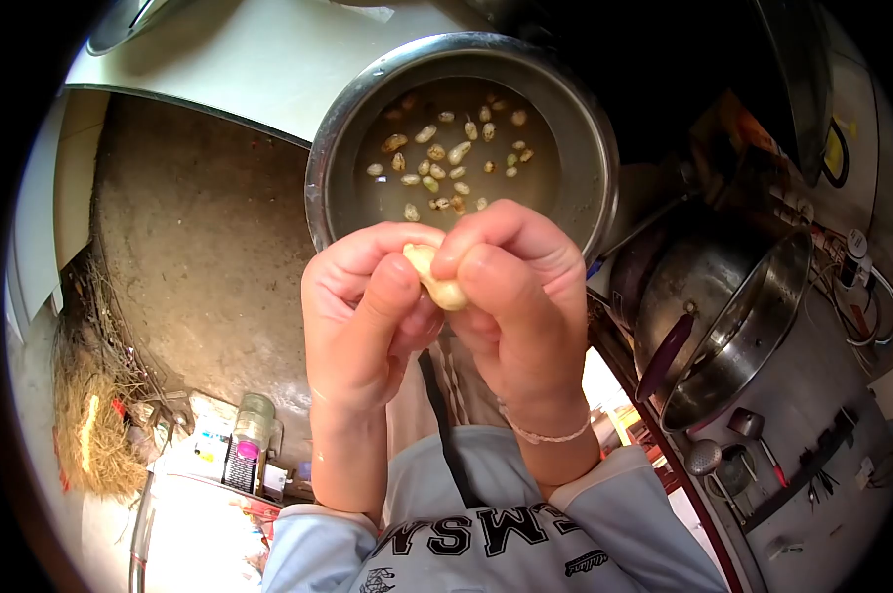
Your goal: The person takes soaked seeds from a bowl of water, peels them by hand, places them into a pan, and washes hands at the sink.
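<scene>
A pale, unshelled peanut (442, 285) is pinched between my two hands, in front of my chest. My left hand (359, 306) grips its upper left end with thumb and forefinger. On the other side, the thumb and fingers of my right hand (521, 296) press on it. Just beyond my hands stands a wide metal basin (320, 178) with cloudy water in it. Several peanuts (458, 153) float there, some pale and some with dark spots. My palms hide the curled lower fingers in part.
A pale tabletop (239, 59) lies behind the basin at the upper left. Large metal pans (733, 336) hang or lean at the right, above a skimmer (703, 457) and a ladle (747, 423). At the lower left are a glass jar (255, 420) and dry straw (95, 435).
</scene>
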The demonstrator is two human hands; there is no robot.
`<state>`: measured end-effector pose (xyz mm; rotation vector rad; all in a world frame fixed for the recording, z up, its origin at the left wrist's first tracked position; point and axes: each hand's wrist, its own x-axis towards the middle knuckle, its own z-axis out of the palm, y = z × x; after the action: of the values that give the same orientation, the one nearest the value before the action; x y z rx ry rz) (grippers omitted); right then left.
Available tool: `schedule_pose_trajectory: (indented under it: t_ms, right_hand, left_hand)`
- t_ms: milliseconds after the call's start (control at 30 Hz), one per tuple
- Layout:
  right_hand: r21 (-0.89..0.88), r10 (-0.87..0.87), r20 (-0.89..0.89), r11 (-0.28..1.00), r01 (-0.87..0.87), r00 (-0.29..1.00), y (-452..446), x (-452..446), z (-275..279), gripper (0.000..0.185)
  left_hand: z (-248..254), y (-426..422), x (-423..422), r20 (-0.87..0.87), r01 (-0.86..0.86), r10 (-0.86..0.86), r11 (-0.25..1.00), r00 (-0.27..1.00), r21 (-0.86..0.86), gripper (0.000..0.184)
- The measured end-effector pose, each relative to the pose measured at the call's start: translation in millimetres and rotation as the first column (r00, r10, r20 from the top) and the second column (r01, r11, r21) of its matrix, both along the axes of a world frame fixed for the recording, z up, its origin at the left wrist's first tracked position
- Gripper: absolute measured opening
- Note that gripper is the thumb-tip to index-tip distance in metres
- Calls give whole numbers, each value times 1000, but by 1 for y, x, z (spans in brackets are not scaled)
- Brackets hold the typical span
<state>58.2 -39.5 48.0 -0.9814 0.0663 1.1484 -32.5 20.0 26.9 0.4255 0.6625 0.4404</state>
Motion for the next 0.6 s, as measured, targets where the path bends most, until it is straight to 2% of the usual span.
schedule_pose_trajectory:
  t_ms: [67, 200, 267, 300, 367, 400, 433, 467, 567, 600]
  right_hand:
    - [17, -1, -68, 1000, 2, 998, -5, 0, -2, 9]
    - [35, -13, -89, 999, 16, 996, -7, -1, 0, 9]
    - [59, -62, 53, 997, 59, 997, -4, -7, 2, 9]
    - [58, -62, 54, 997, 59, 997, -5, -8, 3, 9]
    - [43, -53, 236, 998, 44, 970, -6, -10, 3, 10]
    - [43, -53, 236, 998, 44, 970, -6, -11, 3, 10]
    - [8, -60, 317, 998, 60, 946, -6, -12, 4, 9]
    - [-26, -62, 397, 997, 79, 916, -7, -13, 5, 10]
    - [71, -97, 371, 995, 76, 924, -8, -10, -10, 11]
    - [72, -98, 372, 994, 76, 923, -7, -10, -16, 11]
  left_hand:
    - [1, 1, 1, 27, -2, 3, 999, 1000, -34, 25]
    - [2, -1, 1, 19, -3, 5, 994, 1000, -108, 26]
    - [2, -2, 0, 30, -5, 8, 993, 1000, -120, 26]
    - [2, -2, -1, 33, -2, 7, 991, 999, -135, 26]
    - [3, -3, -1, 36, 0, 5, 989, 999, -150, 25]
    - [3, -4, -1, 2, 1, 0, 997, 1000, -78, 24]
    - [4, -6, -1, -33, 4, -4, 1000, 999, -6, 23]
    - [5, -7, -1, -33, 4, -4, 1000, 999, -6, 23]
    - [4, -9, 2, -78, 19, -18, 1000, 997, 5, 21]
    - [0, -9, 6, -224, 45, -17, 991, 974, 122, 21]
